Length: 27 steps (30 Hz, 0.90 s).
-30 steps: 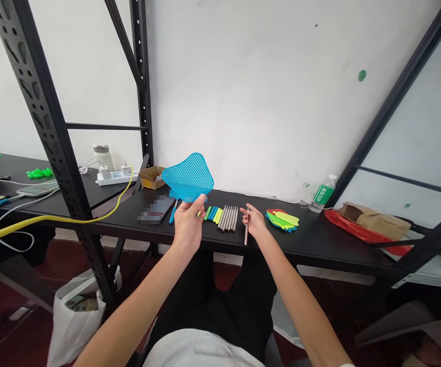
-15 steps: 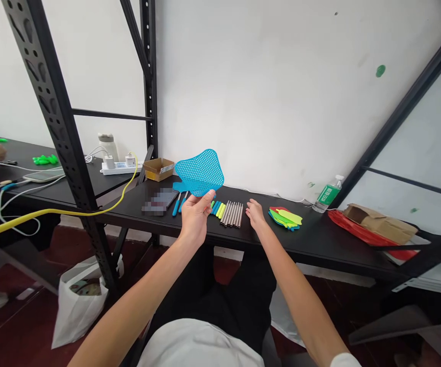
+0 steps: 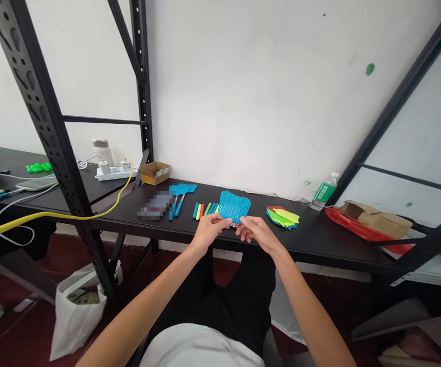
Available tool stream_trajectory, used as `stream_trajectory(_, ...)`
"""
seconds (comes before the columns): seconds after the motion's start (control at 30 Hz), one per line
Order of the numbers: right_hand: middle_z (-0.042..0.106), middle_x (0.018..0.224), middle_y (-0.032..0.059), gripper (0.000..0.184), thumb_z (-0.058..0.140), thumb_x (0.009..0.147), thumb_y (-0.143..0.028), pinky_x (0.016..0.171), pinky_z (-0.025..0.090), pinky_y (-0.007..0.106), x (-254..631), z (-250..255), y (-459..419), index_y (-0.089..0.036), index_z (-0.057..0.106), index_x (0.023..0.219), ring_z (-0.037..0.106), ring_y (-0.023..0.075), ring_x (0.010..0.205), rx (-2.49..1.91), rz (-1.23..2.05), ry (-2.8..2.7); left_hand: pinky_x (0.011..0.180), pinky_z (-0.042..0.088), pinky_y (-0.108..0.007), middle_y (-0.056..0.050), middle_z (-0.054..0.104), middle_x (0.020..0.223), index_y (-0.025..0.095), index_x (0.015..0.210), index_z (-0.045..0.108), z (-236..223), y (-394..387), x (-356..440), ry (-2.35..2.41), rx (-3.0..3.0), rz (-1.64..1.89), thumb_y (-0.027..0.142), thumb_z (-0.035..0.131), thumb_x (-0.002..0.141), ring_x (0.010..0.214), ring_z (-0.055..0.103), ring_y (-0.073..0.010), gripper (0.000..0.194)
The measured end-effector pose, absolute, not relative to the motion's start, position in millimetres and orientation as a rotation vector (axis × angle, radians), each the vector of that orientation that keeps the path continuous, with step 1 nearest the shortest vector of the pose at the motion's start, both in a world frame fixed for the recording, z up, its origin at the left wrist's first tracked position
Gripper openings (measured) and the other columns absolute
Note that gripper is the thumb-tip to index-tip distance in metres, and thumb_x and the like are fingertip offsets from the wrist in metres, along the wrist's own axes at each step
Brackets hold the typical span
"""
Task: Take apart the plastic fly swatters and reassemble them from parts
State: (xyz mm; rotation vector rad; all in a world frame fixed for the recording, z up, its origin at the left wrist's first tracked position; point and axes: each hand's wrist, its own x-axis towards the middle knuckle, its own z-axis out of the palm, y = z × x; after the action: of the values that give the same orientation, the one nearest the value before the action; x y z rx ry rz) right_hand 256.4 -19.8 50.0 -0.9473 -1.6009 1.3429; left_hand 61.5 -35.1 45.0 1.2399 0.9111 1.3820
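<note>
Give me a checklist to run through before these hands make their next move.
1. Left hand gripping the blue mesh piece: ok, at its lower edge.
2. Right hand gripping it too: cannot tell; fingertips are at its lower right corner.
3. Surface beneath the mesh piece in plain view: not ok, piece and hands cover it.
4. Pile of coloured pieces apart from the right hand: ok, to its right.
5. Bottle capped: ok.

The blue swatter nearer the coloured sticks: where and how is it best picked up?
Probably by its handle, fingers coming from the near side: the thick handle points toward the table's front edge, while the thinner shaft and broad flat head lie farther off.
</note>
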Motion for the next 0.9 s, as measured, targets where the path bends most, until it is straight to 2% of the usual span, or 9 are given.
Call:
stream_trajectory(0.13, 0.068, 0.067, 0.0046, 0.037, 0.074, 0.078, -0.052, 0.044, 0.035, 0.02, 255.3, 45.6, -15.7, -0.015, 0.068, 0.079, 0.059, 0.0103, 0.052, -0.945, 1.441, -1.555, 0.047, 0.035, -0.024, -0.009, 0.071, 0.071, 0.016, 0.067, 0.07, 36.4, -30.7, 61.1, 0.929, 1.354, 1.333, 0.047, 0.081, 0.066, 0.05, 0.049, -0.0108, 0.033)
stream_trajectory(0.33, 0.065, 0.064, 0.0026, 0.03, 0.075, 0.077, -0.043, 0.043, 0.034, 0.02, 292.8, 36.9, 3.0, -0.015, 0.066, 0.073, 0.055, 0.0091, 0.049, -1.07, 1.4, -1.294, 0.047, 0.036, -0.022, -0.008, 0.072, 0.074, 0.017, 0.084, 0.078, 40.3, -18.9, 43.6, 1.064, 1.353, 1.342, 0.049, 0.075, 0.072, 0.051, 0.049, -0.0106, 0.034)
stream_trajectory(0.47, 0.066, 0.066, 0.0037, 0.024, 0.071, 0.08, -0.038, 0.041, 0.035, 0.019, 331.1, 32.3, 17.0, -0.015, 0.065, 0.075, 0.054, 0.0093, 0.049, -1.176, 1.271, -1.117, 0.049, 0.036, -0.022, -0.008, 0.071, 0.075, 0.016, 0.08, 0.078, 45.6, -10.4, 26.0, 1.128, 1.325, 1.406, 0.046, 0.075, 0.071, 0.052, 0.048, -0.0096, 0.031)
stream_trajectory(0.67, 0.07, 0.076, 0.0052, 0.028, 0.066, 0.084, -0.043, 0.037, 0.031, 0.019, 361.0, 35.9, 22.9, -0.019, 0.068, 0.098, 0.052, 0.0088, 0.046, -1.268, 1.171, -1.019, 0.049, 0.034, -0.022, -0.009, 0.071, 0.075, 0.015, 0.077, 0.077, 48.1, -4.9, 8.8, 1.122, 1.275, 1.484, 0.043, 0.076, 0.07, 0.052, 0.047, -0.0102, 0.028)
stream_trajectory(0.8, 0.069, 0.074, 0.0054, 0.029, 0.067, 0.084, -0.046, 0.038, 0.032, 0.019, 354.7, 41.3, 17.4, -0.018, 0.067, 0.092, 0.052, 0.0089, 0.047, -1.264, 1.177, -1.153, 0.051, 0.035, -0.023, -0.008, 0.07, 0.07, 0.015, 0.083, 0.078, 50.1, -3.2, 4.0, 1.132, 1.264, 1.512, 0.041, 0.076, 0.068, 0.053, 0.048, -0.0121, 0.03)
stream_trajectory(0.9, 0.068, 0.073, 0.0052, 0.029, 0.068, 0.083, -0.046, 0.039, 0.033, 0.019, 344.9, 45.0, 13.6, -0.018, 0.066, 0.088, 0.052, 0.009, 0.047, -1.252, 1.161, -1.221, 0.057, 0.04, -0.025, -0.008, 0.071, 0.074, 0.017, 0.082, 0.078, 52.6, -1.6, -4.7, 1.235, 1.375, 1.56, 0.039, 0.072, 0.071, 0.061, 0.056, -0.0167, 0.026)
